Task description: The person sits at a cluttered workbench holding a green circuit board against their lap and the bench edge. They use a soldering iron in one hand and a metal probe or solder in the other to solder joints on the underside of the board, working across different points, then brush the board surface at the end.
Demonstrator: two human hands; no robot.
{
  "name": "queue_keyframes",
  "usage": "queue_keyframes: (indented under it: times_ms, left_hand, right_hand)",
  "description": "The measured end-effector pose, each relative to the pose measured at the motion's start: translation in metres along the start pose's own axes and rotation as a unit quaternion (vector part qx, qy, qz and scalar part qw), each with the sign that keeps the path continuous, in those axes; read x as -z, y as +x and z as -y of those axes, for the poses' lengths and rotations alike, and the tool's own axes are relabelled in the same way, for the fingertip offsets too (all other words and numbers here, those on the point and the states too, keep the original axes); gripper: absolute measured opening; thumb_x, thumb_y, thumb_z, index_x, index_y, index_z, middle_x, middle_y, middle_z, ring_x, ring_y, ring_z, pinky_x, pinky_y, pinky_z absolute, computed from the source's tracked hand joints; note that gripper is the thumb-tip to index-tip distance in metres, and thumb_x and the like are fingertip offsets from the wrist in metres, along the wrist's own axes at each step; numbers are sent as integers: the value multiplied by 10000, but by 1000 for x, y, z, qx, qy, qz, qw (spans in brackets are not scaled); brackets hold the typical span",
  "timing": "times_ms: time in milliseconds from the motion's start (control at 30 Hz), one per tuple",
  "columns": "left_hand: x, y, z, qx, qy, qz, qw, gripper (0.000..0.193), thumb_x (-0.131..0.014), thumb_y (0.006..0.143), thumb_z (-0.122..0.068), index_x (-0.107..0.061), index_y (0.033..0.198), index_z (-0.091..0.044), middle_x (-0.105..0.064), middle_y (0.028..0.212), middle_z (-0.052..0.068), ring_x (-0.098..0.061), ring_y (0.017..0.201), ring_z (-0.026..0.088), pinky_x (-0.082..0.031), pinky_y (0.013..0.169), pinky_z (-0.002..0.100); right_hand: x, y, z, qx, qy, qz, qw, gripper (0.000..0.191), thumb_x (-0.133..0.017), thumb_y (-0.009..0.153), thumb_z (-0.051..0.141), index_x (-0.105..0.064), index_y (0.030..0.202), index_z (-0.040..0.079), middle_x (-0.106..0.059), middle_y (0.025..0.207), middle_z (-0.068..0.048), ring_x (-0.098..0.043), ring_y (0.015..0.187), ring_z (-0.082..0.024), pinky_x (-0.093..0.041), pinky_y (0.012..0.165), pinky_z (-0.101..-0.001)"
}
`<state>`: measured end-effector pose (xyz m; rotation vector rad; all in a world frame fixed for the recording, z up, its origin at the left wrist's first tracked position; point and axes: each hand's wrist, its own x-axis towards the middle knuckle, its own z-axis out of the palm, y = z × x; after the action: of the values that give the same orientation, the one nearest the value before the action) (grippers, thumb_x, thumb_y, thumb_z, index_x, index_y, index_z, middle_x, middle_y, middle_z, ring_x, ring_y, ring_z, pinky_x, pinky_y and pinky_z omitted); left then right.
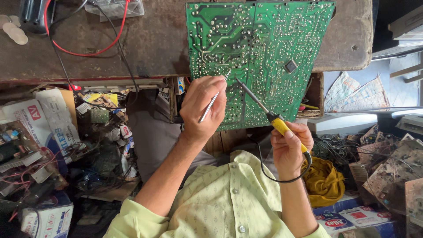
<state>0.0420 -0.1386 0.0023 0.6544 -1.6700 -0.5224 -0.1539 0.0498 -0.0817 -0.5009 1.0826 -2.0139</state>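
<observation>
Item: large green printed circuit board (264,53), solder side up, lying on the near edge of a worn brown workbench (132,48) and overhanging it toward the person. Left hand (203,108): closed in a pinch on slim silver metal tweezers (213,100), whose tips rest at the board's lower middle, up and to the right of the hand. Right hand (289,147): closed around the yellow handle of a soldering iron (269,115) with a dark shaft; its long axis runs diagonally from the hand, near and right, to the tip, far and left. The iron's tip sits just beside the tweezer tips, so both tools converge on one spot of the board; the left hand is the nearer of the two to that spot. A black cord (282,178) loops from the handle's base below the right wrist. Surroundings: red wire (94,50) on the far bench top; cardboard boxes and loose parts at left; crumpled yellow cloth (324,178) and stacked scrap boards (387,167) at right.
</observation>
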Motion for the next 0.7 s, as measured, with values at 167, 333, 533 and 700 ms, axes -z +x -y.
queue_keyframes:
  times_ms: [167, 333, 533, 700]
  left_hand:
    - [2, 3, 2, -1, -4, 7, 1000, 288, -742, 881, 154, -650, 1113, 10, -718, 1081, 138, -712, 985, 319, -591, 852, 378]
    - [0, 2, -3, 13, 2, 7, 1000, 285, -742, 894, 151, -654, 1122, 4, -722, 1084, 134, -720, 986, 302, -601, 855, 368]
    - [4, 0, -2, 3, -4, 10, 1000, 281, -730, 883, 154, -653, 1108, 5, -722, 1077, 134, -718, 989, 314, -602, 861, 375]
    - [6, -2, 0, 21, -46, 1, 999, 271, -735, 884, 134, -654, 1100, -8, -724, 1064, 125, -718, 979, 303, -601, 866, 376]
  right_hand:
    - [-1, 0, -1, -2, 6, -3, 1000, 183, -655, 998, 22, -634, 1176, -17, -720, 1060, -189, -727, 886, -250, -570, 697, -339]
    - [-1, 0, 1, -6, -4, -4, 1000, 188, -649, 1002, 23, -639, 1182, -28, -722, 1053, -195, -723, 875, -247, -564, 696, -335]
    - [-1, 1, 1, 0, -1, -6, 1000, 182, -651, 1000, 21, -636, 1176, -22, -719, 1046, -187, -720, 870, -246, -562, 690, -333]
    - [-3, -1, 4, 2, -5, -6, 1000, 194, -662, 1003, 33, -639, 1184, -33, -715, 1036, -188, -716, 865, -248, -564, 695, -336]
